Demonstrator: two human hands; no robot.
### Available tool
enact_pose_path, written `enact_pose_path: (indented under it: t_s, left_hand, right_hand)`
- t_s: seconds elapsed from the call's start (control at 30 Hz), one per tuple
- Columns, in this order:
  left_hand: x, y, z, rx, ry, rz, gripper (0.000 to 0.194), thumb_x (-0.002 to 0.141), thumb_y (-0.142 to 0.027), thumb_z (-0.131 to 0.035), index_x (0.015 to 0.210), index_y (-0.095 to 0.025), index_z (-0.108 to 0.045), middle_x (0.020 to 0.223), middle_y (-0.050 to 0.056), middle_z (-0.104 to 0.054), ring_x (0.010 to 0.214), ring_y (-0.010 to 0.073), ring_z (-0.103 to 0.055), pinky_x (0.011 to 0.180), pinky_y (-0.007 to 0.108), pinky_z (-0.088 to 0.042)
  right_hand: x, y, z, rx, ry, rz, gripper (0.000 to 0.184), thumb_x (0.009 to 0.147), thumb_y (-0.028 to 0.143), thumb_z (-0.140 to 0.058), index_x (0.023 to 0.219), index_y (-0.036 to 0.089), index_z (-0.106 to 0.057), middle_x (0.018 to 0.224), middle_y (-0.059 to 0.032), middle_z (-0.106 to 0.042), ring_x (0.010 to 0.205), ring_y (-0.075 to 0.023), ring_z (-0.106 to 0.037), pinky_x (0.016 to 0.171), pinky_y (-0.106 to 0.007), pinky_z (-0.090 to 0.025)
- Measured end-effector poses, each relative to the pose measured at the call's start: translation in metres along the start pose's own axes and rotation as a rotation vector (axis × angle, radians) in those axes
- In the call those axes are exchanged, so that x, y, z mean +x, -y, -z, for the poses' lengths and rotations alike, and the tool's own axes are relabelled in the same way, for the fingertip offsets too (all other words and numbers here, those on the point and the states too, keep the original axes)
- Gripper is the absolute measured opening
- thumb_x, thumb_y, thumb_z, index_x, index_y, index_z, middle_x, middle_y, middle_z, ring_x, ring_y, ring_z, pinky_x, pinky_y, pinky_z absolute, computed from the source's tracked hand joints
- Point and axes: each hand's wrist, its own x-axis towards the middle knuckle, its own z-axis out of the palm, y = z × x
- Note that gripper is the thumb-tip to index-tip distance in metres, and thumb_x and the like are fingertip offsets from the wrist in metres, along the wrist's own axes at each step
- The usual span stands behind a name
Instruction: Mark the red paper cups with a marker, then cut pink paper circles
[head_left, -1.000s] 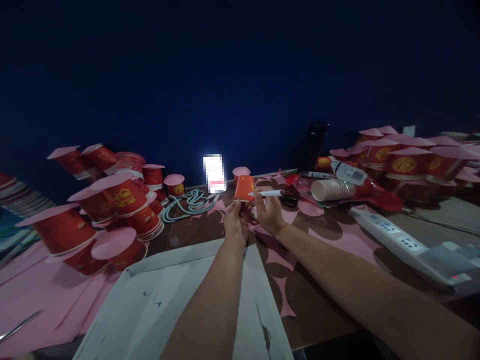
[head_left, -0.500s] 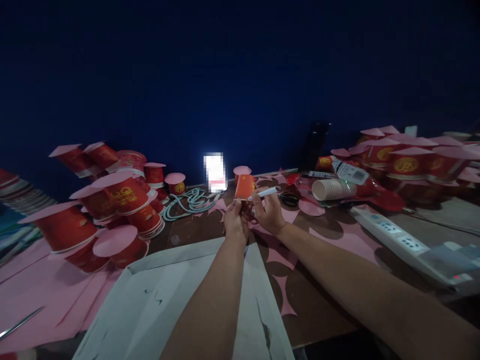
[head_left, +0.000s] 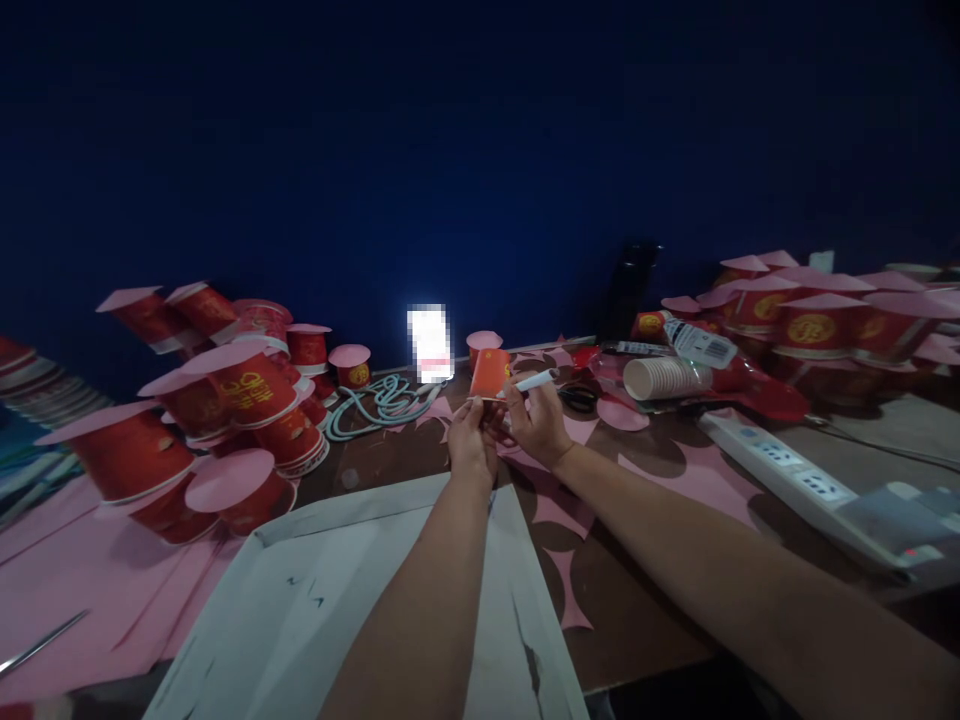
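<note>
From my remote seat I see the left hand (head_left: 470, 440) pinching the red cup (head_left: 490, 374) low, by its pale rim, in front of a pink-topped cup (head_left: 484, 339), while the right hand (head_left: 541, 425) grips a white marker (head_left: 538, 381), its tip at the held cup's lower right. As I judge it, marking a curved wall well calls for a firm but gentle left grip — a thin wall may buckle if squeezed — and small turns of the cup, so that the spot under the tip faces me. I'd brace the right fingers against the cup, make short strokes from the knuckles, and let no finger cross wet ink. Much escapes me, though: I can't tell whether the tip touches or only hovers, nor whether any mark lies beneath it. The right hand cuts off part of the cup's gold print, the left fingertips are partly lost, and whether the cup rests on the tabletop (head_left: 619, 625) is unclear. A bright panel (head_left: 430, 343) behind is masked by blocky pixels, and the dark bottle (head_left: 632, 290) nearly melts into the blue backdrop (head_left: 480, 150).
</note>
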Motion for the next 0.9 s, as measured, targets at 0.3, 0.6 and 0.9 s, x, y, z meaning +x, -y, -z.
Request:
enact_pose_path:
  t_s: [0.3,0.6,0.9]
  left_hand:
    - [0.0016,0.0001,0.0012,-0.005,-0.005,0.012,0.011,0.066,-0.015,-0.07,0.069,-0.012,-0.06,0.064,0.002,-0.064,0.058,0.0103,-0.062,0.064,0.024,-0.05]
    - [0.0028,-0.0029,0.0005,-0.048,-0.018,0.081,0.002,0.074,-0.013,-0.063,0.073,-0.012,-0.061,0.068,0.004,-0.066,0.059,0.01,-0.063,0.062,0.02,-0.05]
    - [0.0013,-0.0016,0.001,-0.027,0.014,0.041,0.008,0.068,-0.014,-0.068,0.072,-0.012,-0.062,0.066,0.003,-0.066,0.06,0.0107,-0.063,0.063,0.021,-0.05]
  right_hand:
    - [0.0002,-0.0006,-0.0002,-0.002,0.018,-0.007,0.017,0.09,0.03,-0.043,0.089,0.019,-0.056,0.086,-0.0095,-0.062,0.084,-0.0234,-0.056,0.077,-0.039,-0.044]
    - [0.0004,-0.0032,-0.001,0.083,-0.028,-0.066,0.023,0.093,0.031,-0.037,0.094,0.02,-0.058,0.087,-0.0078,-0.062,0.081,-0.0204,-0.057,0.078,-0.039,-0.046]
    - [-0.0022,-0.001,-0.0006,0.06,0.014,-0.029,0.019,0.092,0.028,-0.039,0.091,0.019,-0.056,0.087,-0.0081,-0.062,0.084,-0.0209,-0.057,0.08,-0.039,-0.045]
